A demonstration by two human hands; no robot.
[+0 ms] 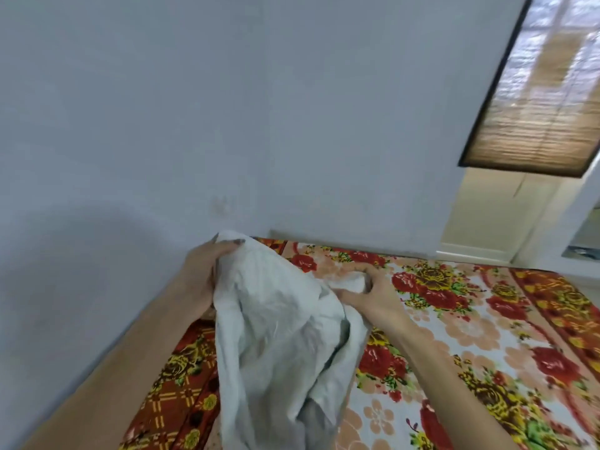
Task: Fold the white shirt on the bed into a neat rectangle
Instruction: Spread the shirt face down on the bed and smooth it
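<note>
The white shirt (276, 336) hangs crumpled in the air above the bed (470, 336), its lower part trailing down out of view at the bottom. My left hand (204, 277) grips its upper left edge, with fingertips curled over the top of the cloth. A bunched part of the fabric on the right is pinched in my right hand (370, 293), thumb and fingers closed around it. Both forearms reach in from the bottom corners.
The bed carries a floral blanket in red, orange and white. A pale wall (194, 125) rises behind and to the left. At the upper right is a window with a blind (539, 92), and a doorway (487, 219) below it.
</note>
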